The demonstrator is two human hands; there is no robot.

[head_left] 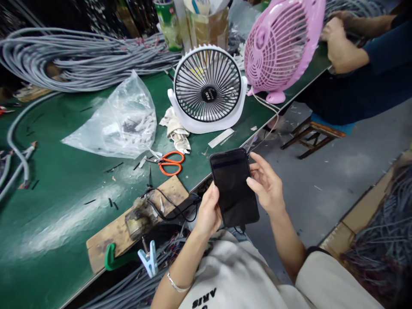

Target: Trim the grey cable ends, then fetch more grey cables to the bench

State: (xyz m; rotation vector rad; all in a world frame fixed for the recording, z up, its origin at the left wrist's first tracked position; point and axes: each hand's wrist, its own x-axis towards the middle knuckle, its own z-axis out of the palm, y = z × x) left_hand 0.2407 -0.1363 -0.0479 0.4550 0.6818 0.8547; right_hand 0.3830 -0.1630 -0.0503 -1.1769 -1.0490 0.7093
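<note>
A black smartphone (236, 189) with a dark screen is held over the table's front edge, tilted slightly. My left hand (209, 210) grips its lower left side, the thumb along the edge and the other fingers mostly hidden behind. At the phone's upper right side is my right hand (268, 186), fingers apart and slightly bent. Its thumb tip overlaps the screen's edge; whether it presses there I cannot tell. Orange-handled scissors (171, 163) lie on the green table (64, 197), left of the phone.
A white fan (209, 124) and pink fan (277, 51) stand behind the phone. Plastic bag (119, 120), grey cable coils (80, 60) and a wooden board (112, 234) with a green clamp (111, 257) are leftward. At right, another person's hands (336, 32) work near a stool (317, 131).
</note>
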